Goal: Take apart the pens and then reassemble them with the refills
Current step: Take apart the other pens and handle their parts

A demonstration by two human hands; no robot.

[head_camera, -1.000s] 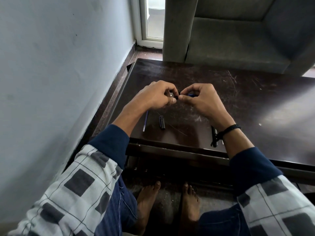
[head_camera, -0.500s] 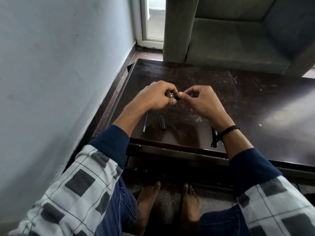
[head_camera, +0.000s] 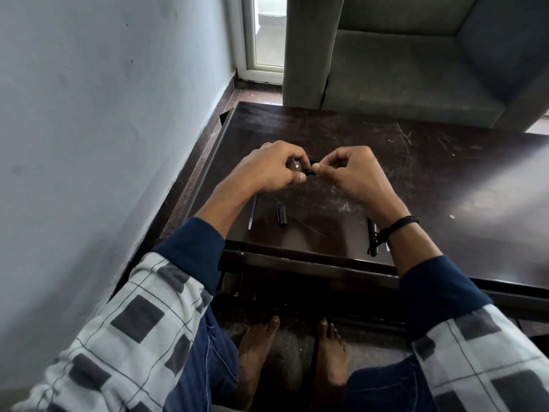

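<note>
Pen [head_camera: 309, 173], slim, black, pinched between left hand [head_camera: 267, 171] and right hand [head_camera: 353, 177].

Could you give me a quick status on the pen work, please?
Left hand, right hand: both pinch a small dark pen part. Thin refill and black barrel piece lying on table. Nothing in the way.

The one head-worn camera is looking forward and down, sitting close over the left hand [head_camera: 267, 171], right hand [head_camera: 353, 176] and table [head_camera: 430, 179].
</note>
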